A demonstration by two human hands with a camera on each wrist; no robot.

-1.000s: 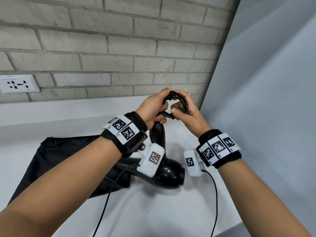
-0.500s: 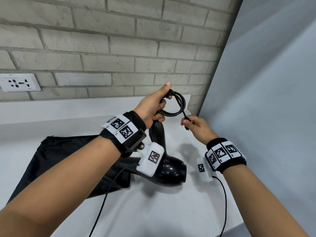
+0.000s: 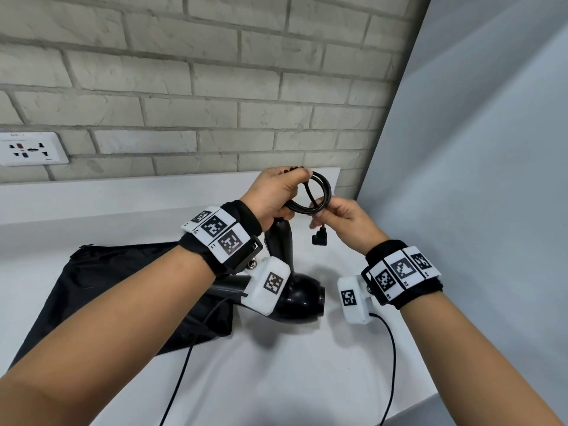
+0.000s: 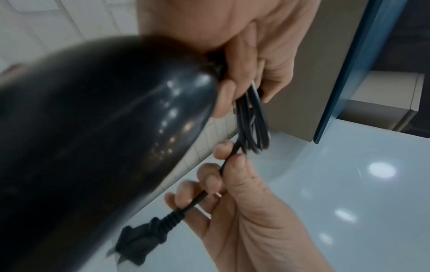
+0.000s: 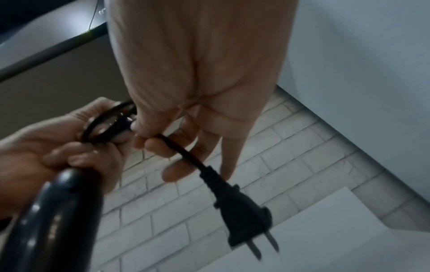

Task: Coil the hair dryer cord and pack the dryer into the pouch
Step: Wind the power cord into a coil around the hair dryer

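The black cord [image 3: 319, 195] is looped into a small coil above the hair dryer [image 3: 295, 290], which rests on the white counter [image 3: 276, 379] with its handle up, its barrel overlapping the flat black pouch [image 3: 123, 287]. A wall socket [image 3: 30, 149] sits on the brick wall. The left hand [image 3: 273, 195] curls around the coil at the handle's top. The right hand [image 3: 341, 219] pinches the cord's tail just above the dangling plug [image 5: 244, 211].
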